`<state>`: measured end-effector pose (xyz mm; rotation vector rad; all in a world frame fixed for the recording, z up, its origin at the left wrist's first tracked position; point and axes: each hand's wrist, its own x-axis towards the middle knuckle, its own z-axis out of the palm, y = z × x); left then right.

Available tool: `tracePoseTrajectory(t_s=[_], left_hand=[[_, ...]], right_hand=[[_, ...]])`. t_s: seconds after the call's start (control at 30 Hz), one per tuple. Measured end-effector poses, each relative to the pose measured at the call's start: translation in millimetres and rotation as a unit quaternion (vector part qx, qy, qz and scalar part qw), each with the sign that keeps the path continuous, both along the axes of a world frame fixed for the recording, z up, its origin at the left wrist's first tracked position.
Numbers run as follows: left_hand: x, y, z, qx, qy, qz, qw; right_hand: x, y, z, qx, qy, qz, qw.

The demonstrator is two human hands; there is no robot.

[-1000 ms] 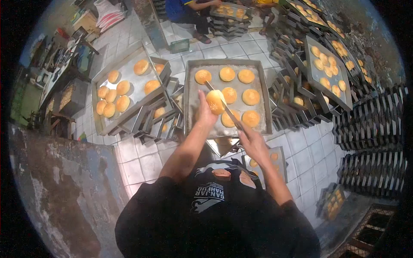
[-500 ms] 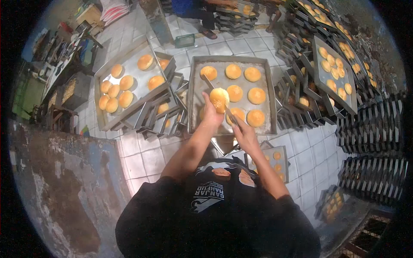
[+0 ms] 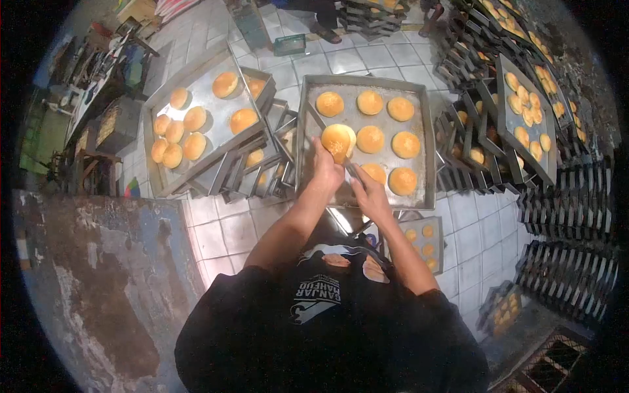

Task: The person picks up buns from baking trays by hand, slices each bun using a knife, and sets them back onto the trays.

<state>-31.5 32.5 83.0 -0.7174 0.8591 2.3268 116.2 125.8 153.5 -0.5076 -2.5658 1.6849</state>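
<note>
Over the middle baking tray [image 3: 428, 154], my left hand [image 3: 327, 169] grips a round golden bun [image 3: 335, 141] from below and the left. A pale strip shows along the bun's right side. My right hand [image 3: 371, 196] is closed around a long knife [image 3: 315, 115]. The blade runs across at the bun, and its far end sticks out past the upper left. The bun hides the blade's middle, so how deep it sits in the bun cannot be seen. Several whole buns [image 3: 370, 139] lie in rows on the tray beneath.
At the left, a tilted tray [image 3: 152, 131] of buns rests on stacked trays. More bun trays [image 3: 550, 157] are stacked at the right, beside piles of dark trays [image 3: 563, 203]. A green crate [image 3: 289, 44] sits on the tiled floor, near another person's foot [image 3: 327, 34].
My hands have drawn closer together, and the knife has slid further toward me through or along the bun. The bun has tilted, showing more browned top. The view has shifted slightly.
</note>
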Motion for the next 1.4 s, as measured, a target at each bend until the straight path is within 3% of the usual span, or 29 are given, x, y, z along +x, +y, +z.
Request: tracePoseTrajectory(t_s=[0.17,0.23,0.37,0.43,0.53,0.57,0.6,0.67,0.7,0.73,0.8,0.87,0.93,1.0,1.07,1.2,1.27,1.3,1.37,1.4], left_hand=[[-20.0,0.2,16.0,-0.016,-0.037,0.017,0.999],[-24.3,8.2,23.4,-0.075,-0.067,0.041,0.994],[-41.8,3.4,-11.3,-0.100,-0.077,0.024,0.992],[-58.6,0.7,-40.4,-0.125,-0.025,0.071,0.989],[-74.7,-10.5,-71.4,-0.136,-0.002,0.034,0.990],[-80.4,-8.8,-81.2,-0.211,-0.015,0.072,0.975],[-81.6,-12.5,-84.9,-0.210,-0.019,0.071,0.975],[-82.9,-22.3,-88.8,-0.334,0.085,-0.047,0.938],[-80.2,-24.8,-82.9,-0.361,0.161,-0.085,0.915],[-86.9,-22.2,-76.5,-0.359,0.160,-0.085,0.916],[-105.7,-12.1,-55.0,-0.573,0.345,-0.133,0.731],[-143.7,7.9,-49.9,-0.615,0.412,-0.072,0.669],[-184.8,40.0,-73.1,-0.649,0.392,-0.056,0.650],[-191.8,55.5,-58.4,-0.680,0.374,-0.038,0.629],[-192.2,58.8,-36.0,-0.742,0.350,-0.264,0.507],[-149.0,53.4,-15.1,-0.647,0.468,-0.335,0.500],[-121.8,53.7,-32.6,-0.587,0.484,-0.300,0.576],[-116.9,53.2,-31.2,-0.589,0.490,-0.293,0.572],[-112.3,50.0,-24.6,-0.384,0.409,-0.201,0.803],[-110.4,47.4,-15.4,-0.389,0.415,-0.192,0.800]], right_hand=[[-24.7,-2.1,-17.1,0.003,-0.014,0.008,1.000],[-28.1,-1.7,-23.9,-0.014,-0.027,0.001,1.000],[-28.3,1.3,-11.7,-0.059,-0.056,0.006,0.997],[-11.4,11.6,-5.7,-0.064,-0.114,0.011,0.991],[45.4,35.9,-14.6,-0.060,-0.128,-0.019,0.990],[65.8,43.8,-13.6,-0.075,-0.152,-0.038,0.985],[80.8,50.9,-4.4,-0.095,-0.190,-0.071,0.975],[104.3,60.1,5.0,-0.113,-0.229,-0.106,0.961],[114.0,63.5,3.5,-0.110,-0.198,-0.141,0.964],[121.1,67.3,0.4,-0.106,-0.165,-0.176,0.965],[117.8,67.2,6.1,-0.112,-0.158,-0.201,0.960],[112.3,62.0,10.5,-0.152,-0.147,-0.259,0.942],[115.5,58.6,2.7,-0.154,-0.137,-0.267,0.941],[114.5,52.1,6.0,-0.113,-0.138,-0.224,0.958],[115.4,45.1,9.3,-0.126,-0.134,-0.235,0.955],[111.6,38.3,13.8,-0.155,-0.136,-0.225,0.952],[102.6,37.6,17.7,-0.166,-0.115,-0.223,0.954],[98.2,40.3,16.0,-0.129,-0.111,-0.206,0.964],[90.7,44.7,16.6,-0.084,-0.044,-0.194,0.977],[83.8,43.0,29.6,-0.079,-0.015,-0.186,0.979]])
